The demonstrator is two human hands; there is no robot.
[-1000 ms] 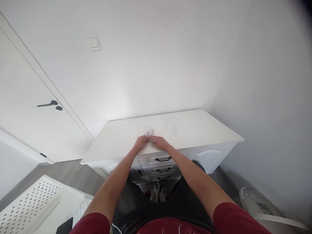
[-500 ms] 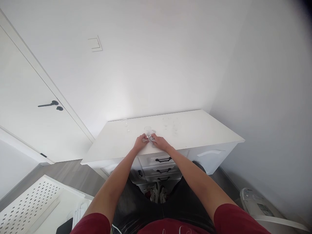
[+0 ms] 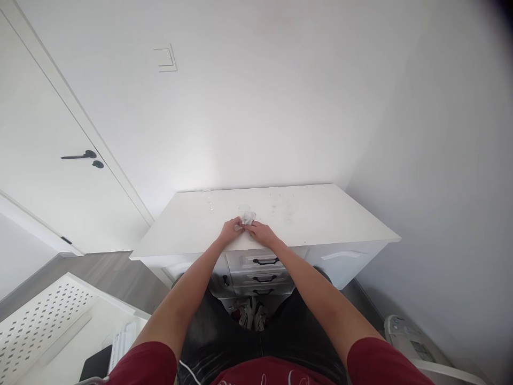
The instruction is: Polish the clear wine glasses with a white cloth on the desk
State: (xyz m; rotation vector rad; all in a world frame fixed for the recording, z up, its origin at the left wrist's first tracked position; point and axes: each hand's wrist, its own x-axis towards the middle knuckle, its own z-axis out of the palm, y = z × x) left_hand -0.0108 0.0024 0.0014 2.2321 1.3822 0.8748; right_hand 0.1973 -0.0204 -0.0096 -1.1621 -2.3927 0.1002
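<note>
Both my hands meet over the front middle of a white cabinet top. My left hand is closed with its fingertips at the lower part of a clear stemmed glass, whose rim points toward the wall. A crumpled white tissue or cloth lies against the glass. My right hand pinches this white piece, its fingers touching my left fingertips. The exact grip on the glass is partly hidden by the fingers.
Another clear stemmed glass stands at the back left; two more, one a faint glass, are behind to the right. Drawers with black handles face me. A white perforated piece of furniture is at lower left, a grey-white appliance at lower right.
The view has tilted slightly. My right fingers have shifted toward my left fingertips, and the white tissue or cloth now shows above them, against the glass.
</note>
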